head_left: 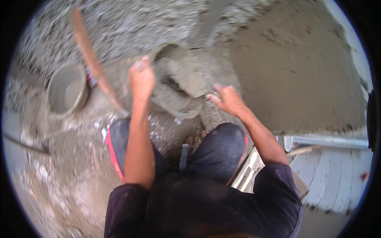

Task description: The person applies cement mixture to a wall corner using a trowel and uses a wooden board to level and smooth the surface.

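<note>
A round bucket (183, 115) smeared with grey mortar stands tilted in front of my knees. My left hand (142, 81) is closed at its left rim, apparently gripping it. My right hand (229, 101) is closed on the handle of a trowel (193, 84), just past the bucket's right side. The trowel's blade reaches over the bucket and is coated with wet mortar, so its outline is hard to make out. Motion blurs the bucket's inside.
A grey basin (67, 89) sits at the left, beside a long, narrow wooden strip (90, 51). Smoothed mortar (297, 71) covers the area at the right; rough mortar (131, 23) lies ahead. Metal channel lengths (325, 142) and grey boards (329, 174) are at the lower right.
</note>
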{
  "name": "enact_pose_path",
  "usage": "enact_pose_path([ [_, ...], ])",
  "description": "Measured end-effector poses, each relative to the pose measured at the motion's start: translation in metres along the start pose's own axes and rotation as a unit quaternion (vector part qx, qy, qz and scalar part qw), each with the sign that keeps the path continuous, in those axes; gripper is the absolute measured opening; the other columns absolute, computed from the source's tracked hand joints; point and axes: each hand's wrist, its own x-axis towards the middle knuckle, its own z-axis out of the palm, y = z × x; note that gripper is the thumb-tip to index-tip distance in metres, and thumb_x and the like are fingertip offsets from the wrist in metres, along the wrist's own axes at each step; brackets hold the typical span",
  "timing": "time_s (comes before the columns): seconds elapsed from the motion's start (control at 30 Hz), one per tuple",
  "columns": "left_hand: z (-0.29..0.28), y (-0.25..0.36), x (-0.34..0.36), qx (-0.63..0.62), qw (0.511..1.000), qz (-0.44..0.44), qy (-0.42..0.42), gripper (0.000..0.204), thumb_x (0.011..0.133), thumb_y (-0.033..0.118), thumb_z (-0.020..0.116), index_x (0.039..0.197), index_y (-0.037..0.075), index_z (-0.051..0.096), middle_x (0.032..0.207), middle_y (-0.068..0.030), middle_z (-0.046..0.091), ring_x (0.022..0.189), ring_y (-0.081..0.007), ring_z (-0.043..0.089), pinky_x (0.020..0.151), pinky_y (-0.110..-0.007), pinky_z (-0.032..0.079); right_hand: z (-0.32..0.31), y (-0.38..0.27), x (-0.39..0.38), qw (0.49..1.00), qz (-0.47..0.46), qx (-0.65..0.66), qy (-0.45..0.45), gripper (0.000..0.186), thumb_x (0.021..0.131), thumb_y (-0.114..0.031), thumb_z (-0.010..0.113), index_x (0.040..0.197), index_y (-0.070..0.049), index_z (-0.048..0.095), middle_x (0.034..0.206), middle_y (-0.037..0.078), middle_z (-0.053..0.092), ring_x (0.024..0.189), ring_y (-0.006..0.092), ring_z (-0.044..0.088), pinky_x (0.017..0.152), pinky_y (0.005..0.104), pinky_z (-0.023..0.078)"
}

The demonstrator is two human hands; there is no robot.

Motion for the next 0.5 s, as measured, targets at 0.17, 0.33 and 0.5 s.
enact_pose_path([
  [0.17, 0.006, -0.014, 0.009, -0.005, 0.999, -0.03, -0.013, 0.047, 0.1, 0.035, 0.053, 0.078, -0.006, 0.059, 0.068, -0.0192, 0.059, 0.065, -0.0256, 0.052, 0.065, -0.045, 0.042, 0.016, 0.01, 0.0, 0.999, -0.009, -0.012, 0.028, 0.041, 0.094, -0.039, 0.061, 0.103, 0.001, 0.06, 0.081, 0.026, 0.065, 0.081, 0.0478, 0.062, 0.072, 0.0535, 0.051],
  [0.33, -0.009, -0.013, 0.012, -0.078, 0.995, -0.059, -0.001, 0.047, 0.1, 0.036, 0.053, 0.082, -0.007, 0.062, 0.078, -0.0096, 0.063, 0.076, -0.0179, 0.052, 0.074, -0.038, 0.043, 0.003, -0.016, 0.005, 0.999, 0.032, 0.008, 0.016, 0.042, 0.094, -0.039, 0.062, 0.106, 0.001, 0.06, 0.081, 0.025, 0.064, 0.081, 0.0508, 0.06, 0.073, 0.0532, 0.05],
  [0.5, -0.025, -0.018, 0.021, -0.047, 0.996, -0.076, -0.012, 0.044, 0.1, 0.033, 0.053, 0.1, -0.008, 0.066, 0.094, -0.0095, 0.067, 0.087, -0.0187, 0.055, 0.084, -0.035, 0.044, -0.037, -0.012, 0.007, 0.97, -0.012, 0.214, -0.119, 0.027, 0.094, -0.028, 0.063, 0.096, -0.001, 0.059, 0.072, 0.014, 0.064, 0.066, 0.0266, 0.066, 0.059, 0.0418, 0.053],
])
